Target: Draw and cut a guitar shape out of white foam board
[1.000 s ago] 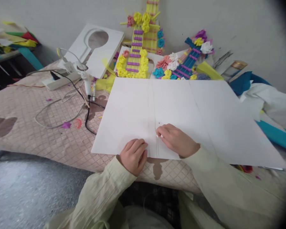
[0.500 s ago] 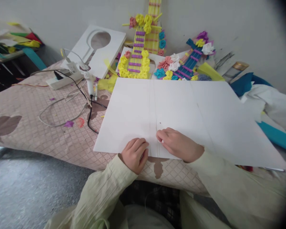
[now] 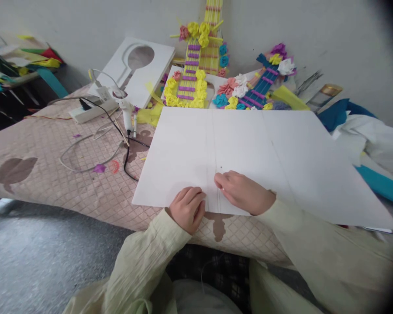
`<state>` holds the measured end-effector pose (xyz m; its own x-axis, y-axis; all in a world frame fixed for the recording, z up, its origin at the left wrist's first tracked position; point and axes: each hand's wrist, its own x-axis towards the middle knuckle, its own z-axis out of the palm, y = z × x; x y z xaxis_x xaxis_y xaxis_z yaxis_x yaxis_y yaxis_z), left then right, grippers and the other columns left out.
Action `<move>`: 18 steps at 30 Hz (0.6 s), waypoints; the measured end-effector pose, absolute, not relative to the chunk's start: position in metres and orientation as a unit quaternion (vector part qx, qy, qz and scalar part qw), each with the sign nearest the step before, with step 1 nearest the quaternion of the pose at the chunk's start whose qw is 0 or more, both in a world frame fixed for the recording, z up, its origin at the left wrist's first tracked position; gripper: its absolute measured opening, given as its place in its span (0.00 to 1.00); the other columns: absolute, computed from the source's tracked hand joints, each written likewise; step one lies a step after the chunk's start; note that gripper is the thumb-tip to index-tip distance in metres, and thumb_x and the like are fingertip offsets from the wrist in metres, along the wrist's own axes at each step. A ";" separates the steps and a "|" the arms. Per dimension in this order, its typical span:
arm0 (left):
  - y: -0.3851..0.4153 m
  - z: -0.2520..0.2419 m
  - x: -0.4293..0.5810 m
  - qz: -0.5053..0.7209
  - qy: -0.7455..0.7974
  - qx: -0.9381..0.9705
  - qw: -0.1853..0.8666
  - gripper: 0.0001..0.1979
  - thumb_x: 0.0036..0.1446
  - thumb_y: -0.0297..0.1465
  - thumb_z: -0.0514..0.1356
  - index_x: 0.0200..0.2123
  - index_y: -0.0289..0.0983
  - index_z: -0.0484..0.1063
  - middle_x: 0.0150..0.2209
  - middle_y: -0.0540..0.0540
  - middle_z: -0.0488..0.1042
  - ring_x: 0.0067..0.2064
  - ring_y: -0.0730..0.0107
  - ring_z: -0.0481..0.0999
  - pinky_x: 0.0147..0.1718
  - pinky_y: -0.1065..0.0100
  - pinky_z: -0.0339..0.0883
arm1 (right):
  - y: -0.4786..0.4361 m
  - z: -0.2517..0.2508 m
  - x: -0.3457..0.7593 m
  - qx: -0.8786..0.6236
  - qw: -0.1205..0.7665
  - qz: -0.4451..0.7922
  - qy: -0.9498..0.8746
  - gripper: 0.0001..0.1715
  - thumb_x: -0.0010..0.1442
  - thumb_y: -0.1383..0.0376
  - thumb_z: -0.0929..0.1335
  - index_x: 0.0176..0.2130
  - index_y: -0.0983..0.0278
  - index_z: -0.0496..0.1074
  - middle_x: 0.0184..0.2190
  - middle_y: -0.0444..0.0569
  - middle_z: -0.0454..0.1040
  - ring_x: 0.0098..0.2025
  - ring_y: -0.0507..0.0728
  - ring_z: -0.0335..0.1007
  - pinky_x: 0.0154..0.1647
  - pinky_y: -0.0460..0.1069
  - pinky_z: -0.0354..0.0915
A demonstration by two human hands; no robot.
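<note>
A large white board [image 3: 255, 152] lies flat on the table in front of me, with faint pencil lines running from its far edge towards me. My left hand [image 3: 189, 209] rests at the board's near edge, its fingers curled together. Whatever may be under those fingers is hidden. Just right of the pencil lines, my right hand [image 3: 242, 192] is closed in a pinch against the board's surface. A tiny white bit shows under its fingers, too small to name. A small dark speck [image 3: 221, 167] lies on the board just beyond the right fingertips.
Behind the board stand paper-flower-trimmed instrument models [image 3: 193, 74] and a white panel with a round cutout [image 3: 163, 52]. Left are a power strip [image 3: 93, 111], a white glue gun [image 3: 127, 115] and loose cables. Blue and white paper [image 3: 376, 135] is piled right.
My right hand has slid slightly away from me along the pencil lines, still pinched. My left hand keeps its place at the board's edge. The whole view has shifted a little.
</note>
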<state>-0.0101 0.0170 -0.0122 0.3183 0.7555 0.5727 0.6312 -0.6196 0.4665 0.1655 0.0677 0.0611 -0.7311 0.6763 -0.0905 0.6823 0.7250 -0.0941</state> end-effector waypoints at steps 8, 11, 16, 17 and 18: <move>0.018 -0.011 -0.010 0.402 0.422 0.809 0.073 0.10 0.51 0.23 0.53 0.38 0.32 0.69 0.38 0.41 0.71 0.40 0.63 0.68 0.39 0.61 0.67 | 0.068 0.063 0.164 0.379 0.026 -0.064 0.923 0.12 0.50 0.80 0.58 0.31 0.65 0.57 0.25 0.47 0.65 0.29 0.53 0.61 0.29 0.46 0.55; 0.018 -0.014 -0.010 0.398 0.421 0.811 0.078 0.11 0.51 0.23 0.53 0.38 0.32 0.69 0.38 0.41 0.71 0.41 0.63 0.68 0.40 0.61 0.66 | 0.068 0.063 0.164 0.355 0.034 -0.066 0.932 0.12 0.50 0.81 0.58 0.31 0.65 0.58 0.25 0.47 0.65 0.29 0.53 0.61 0.28 0.46 0.55; 0.018 -0.014 -0.010 0.400 0.424 0.810 0.072 0.11 0.51 0.23 0.53 0.38 0.33 0.69 0.38 0.41 0.71 0.40 0.63 0.68 0.40 0.61 0.66 | 0.069 0.062 0.164 0.362 0.032 -0.055 0.930 0.11 0.51 0.80 0.58 0.32 0.66 0.58 0.25 0.48 0.66 0.29 0.53 0.61 0.28 0.46 0.54; 0.018 -0.014 -0.010 0.401 0.424 0.809 0.072 0.11 0.51 0.23 0.52 0.38 0.33 0.69 0.38 0.41 0.71 0.40 0.64 0.68 0.40 0.61 0.66 | 0.070 0.062 0.164 0.354 0.032 -0.057 0.933 0.11 0.51 0.80 0.58 0.32 0.66 0.59 0.25 0.48 0.66 0.29 0.53 0.61 0.28 0.46 0.54; 0.018 -0.013 -0.010 0.402 0.423 0.808 0.073 0.11 0.51 0.23 0.52 0.38 0.33 0.69 0.38 0.41 0.71 0.40 0.64 0.69 0.40 0.61 0.66 | 0.070 0.063 0.164 0.346 0.032 -0.064 0.936 0.11 0.51 0.80 0.58 0.32 0.66 0.59 0.25 0.47 0.65 0.29 0.53 0.60 0.28 0.46 0.54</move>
<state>-0.0100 0.0177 -0.0133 0.3178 0.7432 0.5887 0.6261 -0.6308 0.4584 0.1644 0.0700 0.0626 -0.7588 0.6430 -0.1037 0.6511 0.7528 -0.0968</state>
